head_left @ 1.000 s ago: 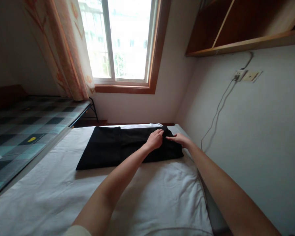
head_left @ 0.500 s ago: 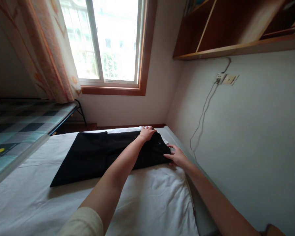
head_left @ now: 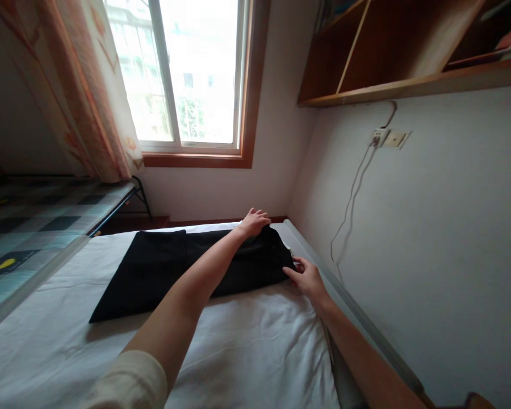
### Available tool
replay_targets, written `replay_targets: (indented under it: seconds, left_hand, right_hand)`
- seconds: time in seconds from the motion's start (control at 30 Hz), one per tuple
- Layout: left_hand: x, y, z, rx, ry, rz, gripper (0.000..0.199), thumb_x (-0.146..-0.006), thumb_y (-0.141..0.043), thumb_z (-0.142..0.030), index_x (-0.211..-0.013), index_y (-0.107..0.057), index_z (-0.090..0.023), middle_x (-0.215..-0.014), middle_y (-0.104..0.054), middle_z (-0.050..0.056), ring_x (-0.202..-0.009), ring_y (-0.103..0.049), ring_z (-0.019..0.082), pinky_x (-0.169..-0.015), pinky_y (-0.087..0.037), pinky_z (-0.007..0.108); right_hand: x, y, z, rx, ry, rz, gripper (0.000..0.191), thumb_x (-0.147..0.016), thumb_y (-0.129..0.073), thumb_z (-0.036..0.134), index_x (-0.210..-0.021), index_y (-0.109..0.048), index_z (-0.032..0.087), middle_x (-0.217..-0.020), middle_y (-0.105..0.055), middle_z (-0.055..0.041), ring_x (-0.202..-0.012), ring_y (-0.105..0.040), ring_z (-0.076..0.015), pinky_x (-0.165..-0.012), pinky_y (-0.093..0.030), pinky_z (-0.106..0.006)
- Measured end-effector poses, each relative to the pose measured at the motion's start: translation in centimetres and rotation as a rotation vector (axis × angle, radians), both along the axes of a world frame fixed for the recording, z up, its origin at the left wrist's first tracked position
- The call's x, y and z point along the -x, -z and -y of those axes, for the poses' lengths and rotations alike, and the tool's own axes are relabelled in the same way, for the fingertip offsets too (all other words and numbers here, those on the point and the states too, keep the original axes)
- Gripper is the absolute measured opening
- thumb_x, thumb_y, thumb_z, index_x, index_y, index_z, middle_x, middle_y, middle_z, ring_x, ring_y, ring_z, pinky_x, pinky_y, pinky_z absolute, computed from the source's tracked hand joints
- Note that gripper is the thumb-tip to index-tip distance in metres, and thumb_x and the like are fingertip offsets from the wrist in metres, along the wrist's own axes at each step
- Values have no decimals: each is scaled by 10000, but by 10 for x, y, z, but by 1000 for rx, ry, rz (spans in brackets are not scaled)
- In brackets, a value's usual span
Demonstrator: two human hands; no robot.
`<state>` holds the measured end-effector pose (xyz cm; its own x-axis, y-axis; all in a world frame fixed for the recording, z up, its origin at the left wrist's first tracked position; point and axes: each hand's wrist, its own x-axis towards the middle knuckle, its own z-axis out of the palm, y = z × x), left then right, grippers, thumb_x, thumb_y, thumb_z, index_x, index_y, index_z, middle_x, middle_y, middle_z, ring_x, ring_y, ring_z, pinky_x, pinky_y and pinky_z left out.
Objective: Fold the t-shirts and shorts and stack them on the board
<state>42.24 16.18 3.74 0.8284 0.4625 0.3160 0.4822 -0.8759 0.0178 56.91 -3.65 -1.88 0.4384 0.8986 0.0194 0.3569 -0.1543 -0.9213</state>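
Observation:
A folded black garment (head_left: 145, 278) lies lengthwise across the white bed sheet (head_left: 247, 352); whether it is a shirt or trousers I cannot tell. My left hand (head_left: 254, 221) grips its far edge near the right end, fingers curled over the cloth, which lifts slightly there. At the near right corner, my right hand (head_left: 305, 276) pinches the garment's end between thumb and fingers. My left forearm crosses over the garment and hides part of its middle. The wide left end rests flat on the sheet.
A pale bed rail (head_left: 323, 264) runs along the wall on the right. Above hangs a wooden shelf (head_left: 387, 88); a cord (head_left: 352, 196) drops from a socket (head_left: 381, 136). To the left stand another bed with a checked cover (head_left: 63, 221) and a curtain (head_left: 80, 91) beside the window (head_left: 200, 74).
My left hand has risen slightly, raising the garment's far edge with it. My right hand keeps its place at the right end, fingers closer on the cloth. The view has shifted a little.

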Motion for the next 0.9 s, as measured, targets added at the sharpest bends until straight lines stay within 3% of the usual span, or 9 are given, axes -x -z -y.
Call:
replay_targets:
  seconds: [0.1, 0.2, 0.33, 0.43, 0.57, 0.7, 0.9]
  left_hand:
    - [32, -20, -9, 2, -56, 43, 227, -860, -497, -154, -978, -675, -227, -1073, -639, 64, -1090, -508, 218, -980, -303, 375]
    - [76, -41, -19, 4, -113, 59, 141, -859, -544, -220, -923, -668, -199, -1046, -646, 67, -1062, -513, 224, -951, -302, 359]
    - [146, -53, -25, -56, -160, 38, 160, -852, -532, -187, -948, -657, -216, -1065, -633, 64, -1078, -500, 227, -956, -287, 354]
    - [196, -38, -19, -96, -189, -59, 211, -841, -504, -129, -961, -650, -224, -1067, -627, 75, -1060, -510, 227, -946, -296, 355]
    - [234, 0, -4, -2, -263, -162, 319, -823, -457, -46, -962, -655, -253, -1056, -637, 72, -1038, -539, 214, -934, -313, 348]
    - [237, 21, 4, -32, -317, -160, 332, -852, -429, -65, -1032, -641, -245, -1108, -626, 90, -1035, -550, 228, -928, -331, 362]
    - [228, 22, 2, -84, -309, -180, 322, -875, -406, -80, -1043, -641, -221, -1085, -629, 101, -1008, -568, 230, -914, -380, 359]
  right_hand:
    - [21, -15, 0, -180, -14, 170, 373, -712, -646, 387, -997, -641, 146, -761, -664, -46, -685, -611, -191, -627, -507, -303]
    - [60, -40, -4, -337, -38, 345, 268, -774, -579, 309, -983, -648, 155, -862, -673, -77, -745, -604, -195, -711, -499, -316]
    - [131, -68, -11, -462, -258, 613, 247, -828, -512, 209, -1040, -636, 187, -942, -649, -77, -865, -602, -214, -786, -478, -320]
    - [181, -65, -13, -398, -468, 903, 201, -839, -528, 174, -1006, -637, 197, -944, -635, -79, -893, -595, -222, -781, -465, -316]
    - [215, -39, -11, -237, -720, 1193, 136, -866, -513, 125, -915, -627, 178, -918, -639, -93, -834, -596, -215, -716, -450, -316]
    - [215, -23, -9, -232, -737, 1254, 143, -889, -489, 117, -928, -612, 177, -932, -636, -98, -839, -588, -216, -697, -437, -313]
    - [207, -24, -7, -291, -781, 1281, 144, -884, -492, 103, -943, -605, 172, -950, -630, -92, -847, -572, -209, -713, -430, -306]
